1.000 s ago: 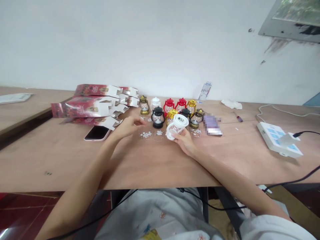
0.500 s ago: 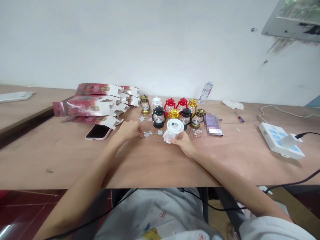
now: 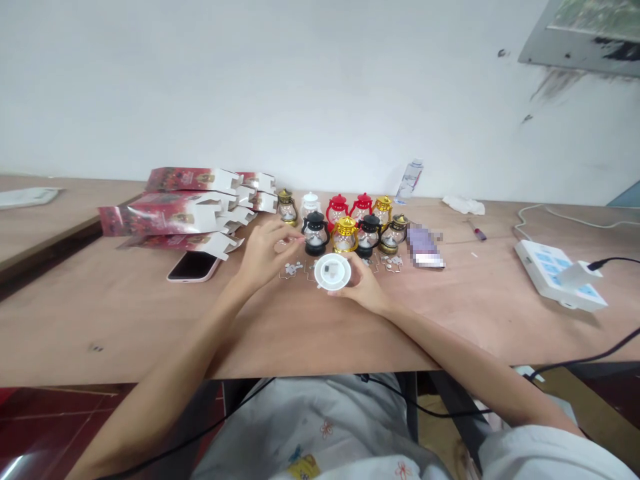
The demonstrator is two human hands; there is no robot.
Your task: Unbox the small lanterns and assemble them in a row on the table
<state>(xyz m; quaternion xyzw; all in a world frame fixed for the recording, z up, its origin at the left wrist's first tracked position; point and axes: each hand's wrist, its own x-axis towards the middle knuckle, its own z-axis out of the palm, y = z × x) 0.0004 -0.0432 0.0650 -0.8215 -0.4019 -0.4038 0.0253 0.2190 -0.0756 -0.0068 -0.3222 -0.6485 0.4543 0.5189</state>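
Observation:
My right hand [image 3: 367, 287] grips a white lantern [image 3: 333, 272], its round underside turned toward me with a small dark and light part in the middle. To its left, my left hand [image 3: 273, 250] is raised above the table, thumb and forefinger drawn together near the tips. Whatever lies between those fingertips is too small to make out. Below that hand lie small white parts and bent wire handles [image 3: 291, 269]. Behind both hands stand rows of little lanterns, among them a black lantern [image 3: 315, 235], a gold lantern [image 3: 345, 235] and a red lantern [image 3: 338, 210].
Open red-printed boxes [image 3: 170, 212] are piled at the left, with a phone [image 3: 194, 267] before them. A purple pouch-like item [image 3: 425, 247], a bottle [image 3: 410, 181], crumpled tissue [image 3: 464, 205] and a screwdriver [image 3: 479, 232] lie to the right. A power strip [image 3: 560, 275] trails cables.
My left hand has risen off the small parts and moved right, toward the lantern. My right hand has tilted the white lantern so its underside faces me more, shifting it slightly left and lower.

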